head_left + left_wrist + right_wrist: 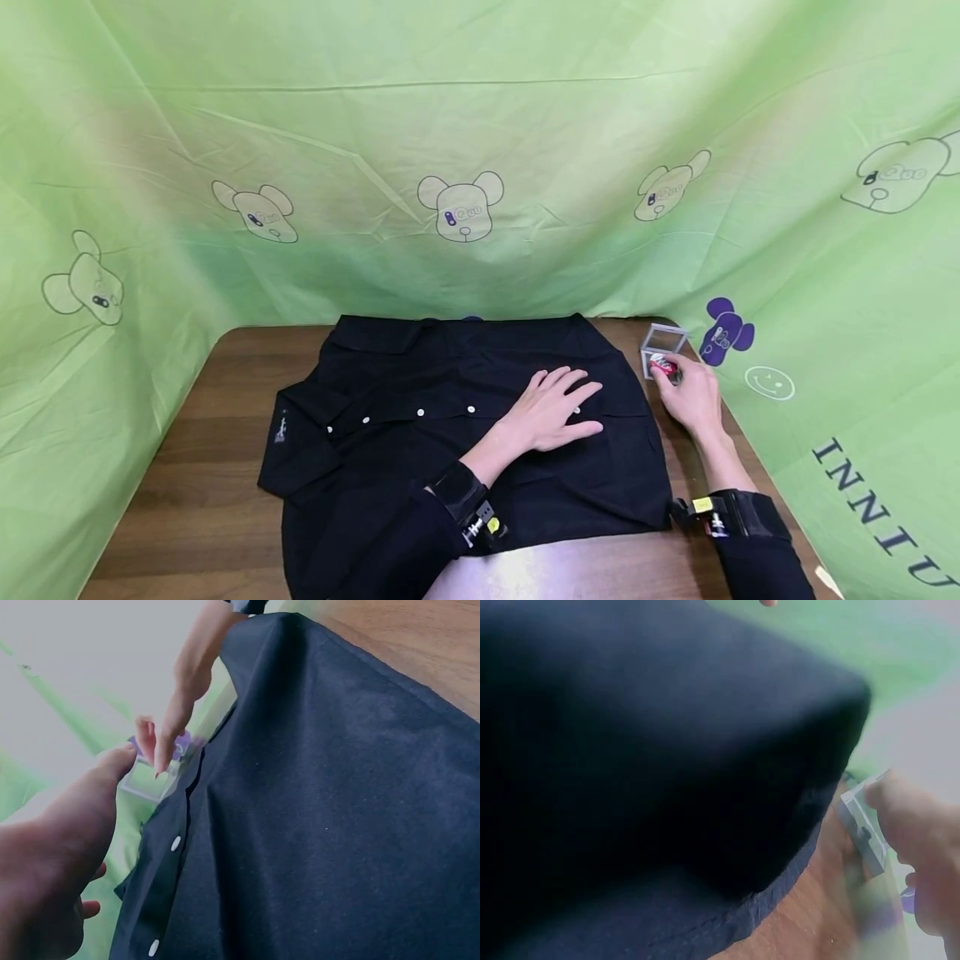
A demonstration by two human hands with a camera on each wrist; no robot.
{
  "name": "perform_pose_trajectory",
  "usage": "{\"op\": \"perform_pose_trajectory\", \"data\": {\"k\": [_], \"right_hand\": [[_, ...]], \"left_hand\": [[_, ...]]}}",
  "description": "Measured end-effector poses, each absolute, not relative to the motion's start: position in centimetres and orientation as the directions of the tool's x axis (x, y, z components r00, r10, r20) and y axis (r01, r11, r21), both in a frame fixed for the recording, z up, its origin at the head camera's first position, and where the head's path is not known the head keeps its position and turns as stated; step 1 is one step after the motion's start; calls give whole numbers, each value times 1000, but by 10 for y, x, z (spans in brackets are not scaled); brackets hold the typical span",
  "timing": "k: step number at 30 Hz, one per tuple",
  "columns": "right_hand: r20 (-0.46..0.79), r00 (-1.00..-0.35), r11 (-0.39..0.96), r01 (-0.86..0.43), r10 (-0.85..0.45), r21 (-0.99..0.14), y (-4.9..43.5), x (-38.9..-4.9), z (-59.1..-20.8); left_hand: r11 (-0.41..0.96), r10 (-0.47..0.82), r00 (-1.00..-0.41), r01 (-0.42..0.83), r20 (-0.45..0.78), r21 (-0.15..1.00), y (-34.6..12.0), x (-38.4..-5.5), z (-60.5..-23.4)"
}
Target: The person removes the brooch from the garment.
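A black button-up shirt (pixel 465 467) lies spread on the table, its collar (pixel 300 437) to the left and a row of white buttons across it. My left hand (pixel 547 410) is over the shirt with its fingers spread, near a button; whether it presses on the cloth is hard to tell. At the far right, my right hand (pixel 692 398) is at a small clear box (pixel 664 337) whose lid stands up. Between its thumb and fingers is a small red-and-white thing (pixel 663 363), partly hidden. The right wrist view shows the box (pixel 866 832) beside the thumb.
The wooden table (pixel 180 467) shows on the left of the shirt and along its front. Green curtain (pixel 465 275) printed with bear heads hangs around the back and both sides, close to the box. Each wrist carries a strapped-on black mount.
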State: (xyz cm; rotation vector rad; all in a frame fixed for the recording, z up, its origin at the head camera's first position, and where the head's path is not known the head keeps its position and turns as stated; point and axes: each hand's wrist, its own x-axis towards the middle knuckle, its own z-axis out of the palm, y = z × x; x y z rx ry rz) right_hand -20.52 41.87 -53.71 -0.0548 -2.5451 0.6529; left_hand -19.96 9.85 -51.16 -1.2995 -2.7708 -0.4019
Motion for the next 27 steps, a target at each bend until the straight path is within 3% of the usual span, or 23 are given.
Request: {"op": "perform_pose_trajectory", "data": {"k": [27], "right_hand": [[404,-895,902,-4,189,-431,419,-213,-541]], "left_hand": [[613,752,-642,765,150,198,95,-197,-512]]}}
